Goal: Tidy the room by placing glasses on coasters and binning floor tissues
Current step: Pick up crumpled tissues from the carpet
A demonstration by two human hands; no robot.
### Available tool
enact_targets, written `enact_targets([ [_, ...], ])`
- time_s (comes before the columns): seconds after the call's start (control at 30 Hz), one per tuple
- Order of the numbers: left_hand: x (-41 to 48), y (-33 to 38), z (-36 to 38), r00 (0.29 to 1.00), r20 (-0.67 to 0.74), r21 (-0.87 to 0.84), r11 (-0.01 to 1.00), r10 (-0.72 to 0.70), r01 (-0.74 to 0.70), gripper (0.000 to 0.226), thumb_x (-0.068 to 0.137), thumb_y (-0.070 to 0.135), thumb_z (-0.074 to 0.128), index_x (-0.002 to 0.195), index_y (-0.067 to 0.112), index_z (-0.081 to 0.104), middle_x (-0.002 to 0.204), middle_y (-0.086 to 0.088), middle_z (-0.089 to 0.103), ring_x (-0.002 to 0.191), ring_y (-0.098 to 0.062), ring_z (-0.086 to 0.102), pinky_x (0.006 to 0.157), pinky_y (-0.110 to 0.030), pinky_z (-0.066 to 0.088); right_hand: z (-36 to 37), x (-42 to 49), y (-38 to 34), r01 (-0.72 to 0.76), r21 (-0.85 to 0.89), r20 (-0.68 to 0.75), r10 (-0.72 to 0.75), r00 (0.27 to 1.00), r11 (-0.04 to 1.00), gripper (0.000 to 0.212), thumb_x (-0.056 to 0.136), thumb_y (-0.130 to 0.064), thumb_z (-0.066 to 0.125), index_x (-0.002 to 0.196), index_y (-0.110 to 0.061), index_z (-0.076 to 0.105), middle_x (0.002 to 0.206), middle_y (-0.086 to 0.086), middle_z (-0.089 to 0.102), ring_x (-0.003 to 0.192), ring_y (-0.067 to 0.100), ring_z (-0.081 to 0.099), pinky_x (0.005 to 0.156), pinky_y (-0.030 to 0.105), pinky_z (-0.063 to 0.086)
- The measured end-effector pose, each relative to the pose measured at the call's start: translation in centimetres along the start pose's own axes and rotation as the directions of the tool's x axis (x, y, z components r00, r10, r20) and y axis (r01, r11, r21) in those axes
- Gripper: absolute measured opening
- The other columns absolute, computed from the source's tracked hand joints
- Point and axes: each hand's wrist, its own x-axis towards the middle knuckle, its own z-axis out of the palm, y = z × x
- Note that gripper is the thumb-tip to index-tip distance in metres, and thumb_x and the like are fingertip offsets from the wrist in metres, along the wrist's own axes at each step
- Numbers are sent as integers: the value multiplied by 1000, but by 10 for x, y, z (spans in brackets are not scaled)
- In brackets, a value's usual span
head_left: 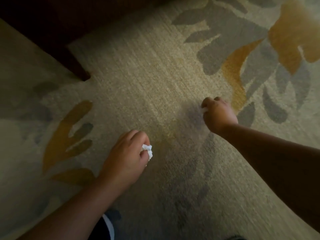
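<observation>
I look straight down at a patterned carpet [147, 80]. My left hand [126, 156] hovers low over it, fingers curled around a crumpled white tissue [147, 150] that pokes out by the thumb. My right hand [219, 115] reaches further out with its fingers closed down at the carpet; a small sliver of white tissue [204, 110] shows at its fingertips. No glasses, coasters or bin are in view.
A dark wooden furniture leg and base [69, 58] stands at the upper left. The carpet has beige ground with grey and mustard leaf shapes. A bit of my dark clothing [103, 227] shows at the bottom edge.
</observation>
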Motion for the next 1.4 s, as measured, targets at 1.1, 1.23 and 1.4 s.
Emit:
enact_targets([
  [1.1,-400,-19,-159,589,-320,-180,658,-742,731,32,80,12,46,52,18,60,75,2,66,77,-6,57,64,-5,37,-2,-308,-326,960,196,223,-962,154,199,19,87,-13,54,104,-19,57,109,5,50,100,24,48,76,26,32],
  [1.23,-438,-13,-145,569,-283,-183,626,-772,758,28,75,17,44,59,7,65,71,9,61,75,0,55,69,-13,40,3,-326,-317,967,194,243,-963,116,165,18,84,-11,54,100,-19,58,107,10,52,99,30,51,82,34,40],
  [1.4,-465,-62,-76,559,-151,-201,579,-815,790,25,82,29,45,71,21,65,85,11,59,84,-9,58,78,-35,47,31,-326,-301,973,161,312,-943,112,168,19,82,-19,56,100,-25,58,102,4,52,98,27,52,83,42,46],
])
